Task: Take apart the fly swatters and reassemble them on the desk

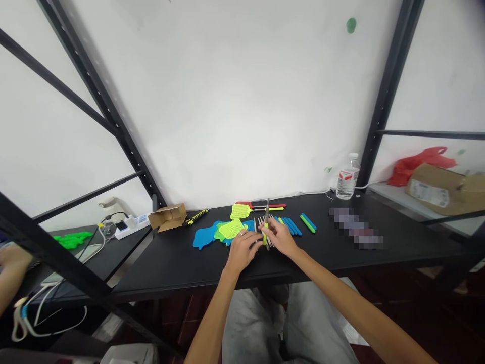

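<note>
Between my two hands a yellow-green handle [265, 236] with a metal rod stands roughly upright, the rod pointing toward the wall. My left hand [242, 248] pinches its lower end with fingertips. From the other side, my right hand [283, 237] grips it with thumb and fingers. Several bare metal rods [255, 228] lie under and around my hands, partly hidden. Left of them is a loose pile of blue fly swatter heads [204, 236] and yellow-green swatter heads [230, 229]. Blue handles [293, 226] lie in a row just right of my right hand.
Behind the pile lie a yellow-green fly swatter [241, 211] and a red one [244, 204]. A blue and green handle pair [308, 223], water bottle [346, 181], open cardboard box [167, 217] and yellow-black cutter [197, 217] are on the black table [162, 273]. Another person's hand [15, 260] is far left.
</note>
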The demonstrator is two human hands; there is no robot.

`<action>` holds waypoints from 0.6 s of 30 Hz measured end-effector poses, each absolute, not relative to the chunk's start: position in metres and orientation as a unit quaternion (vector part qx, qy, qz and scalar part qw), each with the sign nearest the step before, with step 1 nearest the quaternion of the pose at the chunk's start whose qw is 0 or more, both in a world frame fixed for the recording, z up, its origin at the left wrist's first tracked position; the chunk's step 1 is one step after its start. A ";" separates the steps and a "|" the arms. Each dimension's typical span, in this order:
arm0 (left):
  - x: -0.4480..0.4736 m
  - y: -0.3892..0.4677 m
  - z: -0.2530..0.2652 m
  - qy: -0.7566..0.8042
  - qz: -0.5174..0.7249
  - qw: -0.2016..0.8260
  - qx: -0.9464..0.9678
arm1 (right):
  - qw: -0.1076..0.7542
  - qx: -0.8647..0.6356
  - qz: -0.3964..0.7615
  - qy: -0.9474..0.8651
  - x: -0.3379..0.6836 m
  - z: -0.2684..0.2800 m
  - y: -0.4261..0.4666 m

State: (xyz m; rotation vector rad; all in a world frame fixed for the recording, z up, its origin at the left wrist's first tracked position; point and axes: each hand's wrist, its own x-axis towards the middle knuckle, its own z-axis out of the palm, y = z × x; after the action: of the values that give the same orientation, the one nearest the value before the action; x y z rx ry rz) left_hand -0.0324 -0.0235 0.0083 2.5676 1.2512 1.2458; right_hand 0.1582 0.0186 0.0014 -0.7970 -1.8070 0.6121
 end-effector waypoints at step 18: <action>-0.046 -0.009 -0.008 0.647 0.392 -0.128 0.641 | 0.518 -0.474 0.098 -0.705 0.166 -0.002 0.019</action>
State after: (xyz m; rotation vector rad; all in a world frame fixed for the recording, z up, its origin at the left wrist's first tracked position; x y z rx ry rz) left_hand -0.0459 -0.0087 -0.0078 2.1955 2.2185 1.3440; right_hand 0.1658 0.0194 -0.0020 -1.1378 -1.6923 0.2341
